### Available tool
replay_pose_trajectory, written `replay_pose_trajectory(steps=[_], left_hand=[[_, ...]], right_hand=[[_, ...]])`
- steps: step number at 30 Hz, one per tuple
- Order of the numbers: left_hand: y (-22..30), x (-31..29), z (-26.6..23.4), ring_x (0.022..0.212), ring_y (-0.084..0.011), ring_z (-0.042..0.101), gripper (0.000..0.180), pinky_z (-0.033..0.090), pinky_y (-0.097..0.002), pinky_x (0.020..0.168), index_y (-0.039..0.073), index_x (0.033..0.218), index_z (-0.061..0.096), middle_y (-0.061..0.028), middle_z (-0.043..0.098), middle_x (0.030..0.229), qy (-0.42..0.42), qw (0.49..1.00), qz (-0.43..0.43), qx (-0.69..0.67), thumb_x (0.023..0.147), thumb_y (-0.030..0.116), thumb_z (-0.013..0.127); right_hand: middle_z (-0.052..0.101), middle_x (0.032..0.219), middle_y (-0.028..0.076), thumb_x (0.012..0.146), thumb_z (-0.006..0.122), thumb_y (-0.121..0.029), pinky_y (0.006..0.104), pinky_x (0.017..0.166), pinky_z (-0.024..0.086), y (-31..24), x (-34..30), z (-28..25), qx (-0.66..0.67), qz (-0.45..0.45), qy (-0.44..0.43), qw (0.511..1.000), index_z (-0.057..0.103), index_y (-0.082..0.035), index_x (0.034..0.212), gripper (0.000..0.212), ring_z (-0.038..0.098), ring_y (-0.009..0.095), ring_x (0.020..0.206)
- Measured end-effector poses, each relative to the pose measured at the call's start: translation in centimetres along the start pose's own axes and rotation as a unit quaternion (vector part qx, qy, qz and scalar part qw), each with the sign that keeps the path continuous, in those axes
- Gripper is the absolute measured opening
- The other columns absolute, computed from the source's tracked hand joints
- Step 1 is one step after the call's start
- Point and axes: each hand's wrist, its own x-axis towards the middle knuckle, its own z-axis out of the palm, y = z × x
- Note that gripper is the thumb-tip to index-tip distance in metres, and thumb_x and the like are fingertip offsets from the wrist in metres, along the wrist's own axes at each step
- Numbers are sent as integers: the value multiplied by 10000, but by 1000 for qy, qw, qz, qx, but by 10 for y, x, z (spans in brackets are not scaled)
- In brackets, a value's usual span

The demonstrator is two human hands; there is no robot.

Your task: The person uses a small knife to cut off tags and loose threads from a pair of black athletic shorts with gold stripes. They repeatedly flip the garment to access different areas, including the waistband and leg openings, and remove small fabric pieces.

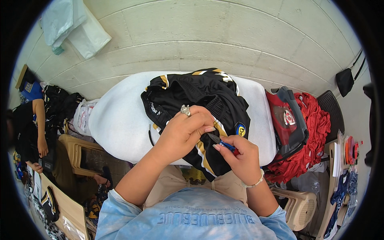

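Left hand [182, 132]: thumb and forefinger pinched together on fabric; large silver-toned ring [185, 110] worn. Right hand [241, 155]: fingers curled closed round blue-handled snips [227, 145], dark blades pointing far and left, beside the left fingertips; whether the blades are parted, cannot tell. Pale beaded bracelet [253, 181] at right wrist.

Black athletic shorts [182, 93], gold and white side stripes, elastic waistband: bunched under both hands, on the middle of a white padded board [116, 116], near edge hanging over.

Right of the shorts: red-and-grey appliance [289, 120], iron-shaped, tilted; beyond it, heap of red garments [316, 120]. Near right: beige plastic stool [300, 208]. Far right: black pouch [345, 82], hung by strap.

Far side: pale block wall [192, 32]. Far left: white plastic bags [76, 32], hanging. Left: another person's forearm [40, 124]; beige plastic chair [74, 150].
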Motion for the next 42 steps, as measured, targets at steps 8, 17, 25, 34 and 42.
replay_pose_trajectory(steps=[8, 17, 25, 34, 42], left_hand=[[-9, 7, -24, 1030, -346, 653, 270, 512, -411, 899, 53, 1175, 654, -142, 681, 1107, 194, 971, -24, 138, 916, -24, 652], [14, -7, -17, 1254, -266, 551, 282, 323, -507, 1133, 150, 1086, 736, 3, 679, 1136, -78, 945, 82, 307, 824, 227, 804], [-2, -3, -13, 1080, -254, 617, 158, 389, -484, 1093, 83, 954, 659, -20, 659, 1047, -84, 941, 95, 314, 816, 8, 651], [-4, 1, -14, 912, -280, 645, 111, 466, -431, 1011, 72, 880, 603, -54, 655, 912, -33, 955, 76, 283, 829, -9, 660], [-2, 1, -30, 959, -327, 654, 261, 527, -421, 837, 73, 1126, 683, -138, 668, 1051, 96, 955, 5, 279, 868, 53, 725]], right_hand=[[748, 912, 123, 846, 854, -152, 280, 678, 545, 6, -4, -4, 41, 56, 19, 997, 728, 4, 1049, 286, 710, 175, 751], [683, 890, 24, 849, 844, -47, 206, 729, 474, 6, -3, -17, 62, 104, 16, 993, 690, 50, 1100, 310, 582, 53, 799], [729, 910, 71, 837, 865, -131, 236, 696, 514, 4, -5, -11, 49, 76, -12, 996, 729, 20, 1090, 325, 637, 94, 769], [741, 913, 82, 829, 875, -151, 256, 710, 529, 0, -1, 2, 6, 42, -5, 999, 734, 21, 1078, 334, 662, 101, 795], [643, 833, 9, 932, 781, -144, 207, 625, 436, 14, -2, -19, 171, 102, 90, 976, 669, -4, 1156, 287, 524, 41, 696]])
